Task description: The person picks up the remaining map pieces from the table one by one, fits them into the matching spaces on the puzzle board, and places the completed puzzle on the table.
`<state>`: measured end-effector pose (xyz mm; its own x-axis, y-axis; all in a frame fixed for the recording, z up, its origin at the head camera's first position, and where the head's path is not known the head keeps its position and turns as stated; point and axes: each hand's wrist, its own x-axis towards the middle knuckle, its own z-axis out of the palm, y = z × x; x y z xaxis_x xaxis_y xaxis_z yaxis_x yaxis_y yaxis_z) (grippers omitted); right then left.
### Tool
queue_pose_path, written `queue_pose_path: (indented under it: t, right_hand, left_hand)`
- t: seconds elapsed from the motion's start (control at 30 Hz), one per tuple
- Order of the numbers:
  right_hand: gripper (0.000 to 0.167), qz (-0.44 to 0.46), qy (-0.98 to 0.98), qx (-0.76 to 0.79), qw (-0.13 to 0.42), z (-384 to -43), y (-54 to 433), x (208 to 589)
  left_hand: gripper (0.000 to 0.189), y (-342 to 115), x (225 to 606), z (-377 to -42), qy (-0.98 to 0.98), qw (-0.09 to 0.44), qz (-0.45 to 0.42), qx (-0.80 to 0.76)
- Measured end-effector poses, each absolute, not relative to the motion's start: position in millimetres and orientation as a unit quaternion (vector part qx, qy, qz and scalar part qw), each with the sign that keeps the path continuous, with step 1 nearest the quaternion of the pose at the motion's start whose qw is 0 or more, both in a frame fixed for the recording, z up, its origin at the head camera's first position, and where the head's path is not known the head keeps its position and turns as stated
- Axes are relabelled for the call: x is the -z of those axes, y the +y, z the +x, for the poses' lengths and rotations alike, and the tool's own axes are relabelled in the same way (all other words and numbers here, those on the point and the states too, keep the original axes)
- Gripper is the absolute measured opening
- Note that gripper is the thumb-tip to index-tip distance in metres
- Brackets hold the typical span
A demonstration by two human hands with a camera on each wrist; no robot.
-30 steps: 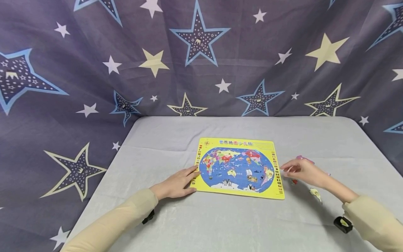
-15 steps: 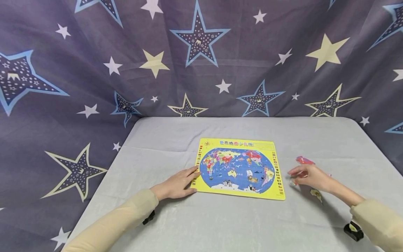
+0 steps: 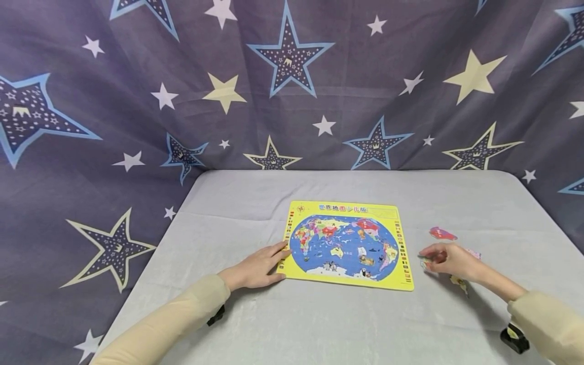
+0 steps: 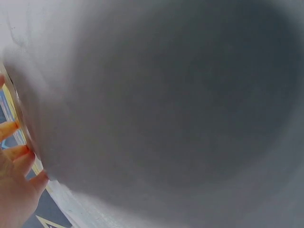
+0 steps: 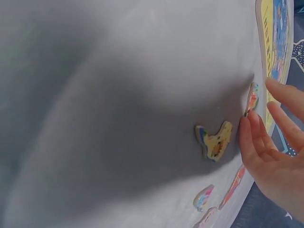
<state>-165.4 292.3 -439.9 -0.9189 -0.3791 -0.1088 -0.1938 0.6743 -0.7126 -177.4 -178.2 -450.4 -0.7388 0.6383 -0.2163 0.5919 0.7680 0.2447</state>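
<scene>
A yellow world map jigsaw board lies flat on the table. My left hand rests at its left edge, fingers straight and fingertips on the border. Right of the board, my right hand is low over a small red and light-coloured puzzle piece. Its fingers spread around that piece, one fingertip at the piece's end; whether it touches is unclear. Near the right wrist lies a pale yellow puzzle piece with an animal picture. A pink-red puzzle piece lies beyond the right hand.
Another pink puzzle piece shows partly behind the right hand. A small pink and blue puzzle piece appears in the right wrist view. The table has a pale grey cloth. A star-patterned curtain hangs behind and at the left.
My right hand has moved back from the board's right edge, rightward and toward me, over the small red piece. The left hand has stayed in place.
</scene>
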Motion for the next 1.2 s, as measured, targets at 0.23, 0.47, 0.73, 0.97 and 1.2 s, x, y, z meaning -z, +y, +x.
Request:
queue_pose_path:
  t: [0.23, 0.47, 0.73, 0.97, 1.2]
  right_hand:
    - [0.037, -0.167, 0.904, 0.373, 0.127, -164.3, 293.2, 443.5]
    - [0.033, -0.164, 0.91, 0.362, 0.117, -165.2, 292.5, 448.3]
    - [0.03, -0.152, 0.908, 0.371, 0.12, -168.2, 294.1, 451.4]
    - [0.027, -0.152, 0.899, 0.394, 0.119, -168.1, 294.7, 453.4]
    - [0.026, -0.16, 0.893, 0.404, 0.116, -165.8, 292.9, 452.0]
  left_hand:
    - [0.062, -177.8, 449.8, -176.7, 0.929, 0.146, 0.332, -0.08]
    - [0.062, -177.6, 449.3, -176.2, 0.928, 0.146, 0.332, -0.083]
    - [0.062, -177.9, 448.5, -176.2, 0.927, 0.143, 0.335, -0.083]
    - [0.062, -177.7, 447.9, -175.8, 0.927, 0.147, 0.334, -0.084]
    - [0.062, -177.7, 448.2, -176.1, 0.928, 0.146, 0.334, -0.08]
